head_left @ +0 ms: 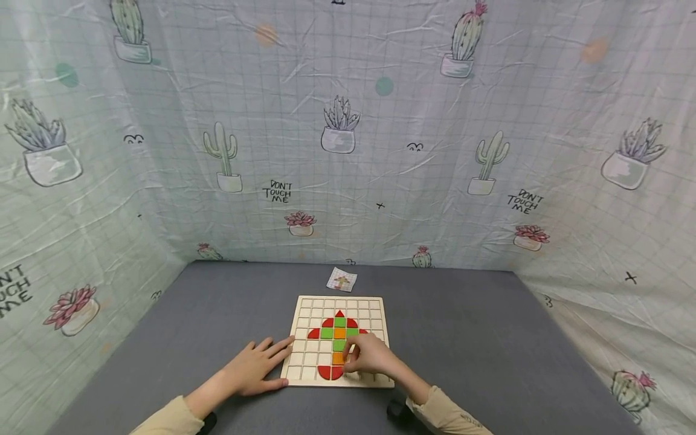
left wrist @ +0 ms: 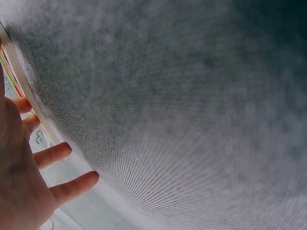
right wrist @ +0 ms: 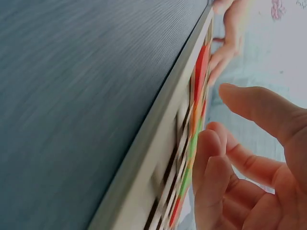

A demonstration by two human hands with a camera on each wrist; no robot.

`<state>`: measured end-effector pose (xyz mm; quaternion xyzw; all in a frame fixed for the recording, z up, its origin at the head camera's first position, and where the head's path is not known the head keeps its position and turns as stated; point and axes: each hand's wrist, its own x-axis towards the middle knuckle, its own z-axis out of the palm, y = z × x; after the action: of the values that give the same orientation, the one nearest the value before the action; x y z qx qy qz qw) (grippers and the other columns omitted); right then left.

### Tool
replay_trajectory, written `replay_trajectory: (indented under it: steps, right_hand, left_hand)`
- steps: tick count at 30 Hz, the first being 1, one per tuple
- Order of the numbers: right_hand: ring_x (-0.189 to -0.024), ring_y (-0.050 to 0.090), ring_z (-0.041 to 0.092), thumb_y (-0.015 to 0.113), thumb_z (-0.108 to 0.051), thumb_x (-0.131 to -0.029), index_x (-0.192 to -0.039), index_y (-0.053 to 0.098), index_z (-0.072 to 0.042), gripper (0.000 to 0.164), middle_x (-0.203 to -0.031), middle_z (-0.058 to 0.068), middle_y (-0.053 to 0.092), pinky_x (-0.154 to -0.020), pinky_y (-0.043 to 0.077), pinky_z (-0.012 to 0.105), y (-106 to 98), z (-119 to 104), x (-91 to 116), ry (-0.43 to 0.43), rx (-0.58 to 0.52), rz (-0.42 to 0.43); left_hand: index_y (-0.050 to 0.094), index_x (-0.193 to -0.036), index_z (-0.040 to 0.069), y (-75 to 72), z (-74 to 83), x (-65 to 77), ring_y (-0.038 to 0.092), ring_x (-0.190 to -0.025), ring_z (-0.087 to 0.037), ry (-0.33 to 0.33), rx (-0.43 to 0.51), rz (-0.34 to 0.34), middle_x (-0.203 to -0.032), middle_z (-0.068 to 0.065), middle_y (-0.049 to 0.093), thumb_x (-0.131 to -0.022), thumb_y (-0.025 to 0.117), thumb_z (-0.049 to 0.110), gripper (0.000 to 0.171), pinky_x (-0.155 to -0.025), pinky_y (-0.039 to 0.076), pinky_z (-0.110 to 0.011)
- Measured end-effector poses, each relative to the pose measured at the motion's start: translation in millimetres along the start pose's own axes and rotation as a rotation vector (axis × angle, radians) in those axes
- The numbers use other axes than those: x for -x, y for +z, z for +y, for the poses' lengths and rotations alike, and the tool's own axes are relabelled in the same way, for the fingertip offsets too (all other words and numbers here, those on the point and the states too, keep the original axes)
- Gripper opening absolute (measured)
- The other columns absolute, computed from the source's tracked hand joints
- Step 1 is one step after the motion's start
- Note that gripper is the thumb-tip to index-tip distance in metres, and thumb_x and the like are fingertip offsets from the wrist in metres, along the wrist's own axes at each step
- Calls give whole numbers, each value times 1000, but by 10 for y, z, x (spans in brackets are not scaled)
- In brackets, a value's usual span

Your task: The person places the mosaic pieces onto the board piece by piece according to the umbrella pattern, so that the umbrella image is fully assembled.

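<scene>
The square wooden grid board (head_left: 296, 362) lies on the table. On it, red, green and orange pieces form a pattern: a red triangle (head_left: 339, 314) on top, an orange square (head_left: 338, 358) lower down, red quarter-rounds (head_left: 324, 373) at the bottom. My left hand (head_left: 252, 367) spreads its fingers at the board's left edge, fingertips touching it. Over the lower right of the pattern is my right hand (head_left: 371, 355), fingers bent. In the right wrist view, the right hand's thumb (right wrist: 259, 108) stands apart from its fingers, nothing visible between them. This hand hides part of the board.
A small card (head_left: 342, 280) with a printed coloured pattern lies behind the board on the dark grey table (head_left: 467, 338). Cloth (head_left: 348, 169) printed with cacti hangs behind the table and along both sides.
</scene>
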<state>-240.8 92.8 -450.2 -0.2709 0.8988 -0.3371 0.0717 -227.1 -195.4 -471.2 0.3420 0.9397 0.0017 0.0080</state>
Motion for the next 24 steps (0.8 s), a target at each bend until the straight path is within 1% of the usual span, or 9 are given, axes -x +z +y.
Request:
replay_trajectory:
  steps: [3, 9, 13, 16, 21, 24]
  right_hand:
    - [-46, 46, 2, 74, -14, -69, -78, 63, -4, 17, -57, 0, 58, -45, 38, 19, -85, 144, 83, 10, -19, 6]
    - [-45, 47, 5, 68, -16, -76, -79, 63, -7, 12, -58, 1, 57, -42, 37, 21, -304, 425, 260, 53, 0, 53]
    - [-46, 52, 15, 66, -14, -78, -81, 62, -5, 10, -59, 7, 59, -41, 37, 23, -452, 568, 351, 75, 1, 91]
    - [-49, 56, 19, 66, -14, -79, -82, 63, -4, 11, -60, 6, 60, -42, 38, 23, -542, 655, 401, 96, 16, 120]
    - [-49, 55, 15, 65, -13, -79, -84, 62, -4, 11, -62, 2, 59, -43, 39, 22, -642, 784, 463, 100, 60, 153]
    - [-48, 51, 8, 64, -13, -80, -87, 62, -3, 12, -64, 3, 60, -44, 39, 21, -696, 859, 497, 62, 71, 147]
  left_hand:
    - [37, -137, 17, 0, 10, 3, 40, -121, -31, -4, 4, -3, -145, 0, 31, -84, 34, 64, 71, -84, 36, -57]
    - [37, -138, 18, -2, 14, -9, 40, -121, -29, -8, -4, -6, -145, 1, 30, -84, 33, 65, 71, -84, 36, -56]
    - [37, -137, 18, -1, 10, -7, 41, -119, -28, -4, -18, 1, -144, 1, 31, -84, 34, 65, 71, -82, 37, -55]
    - [38, -137, 18, -3, 14, -2, 42, -117, -27, -1, -23, 8, -144, 0, 32, -85, 35, 64, 70, -82, 37, -54]
    - [38, -137, 17, -27, 32, 0, 42, -117, -27, -3, -11, -4, -144, 0, 32, -85, 35, 63, 69, -82, 37, -55]
    - [38, -137, 17, -42, 34, -7, 42, -116, -27, 2, 3, -13, -144, -1, 33, -84, 35, 64, 70, -83, 36, -55]
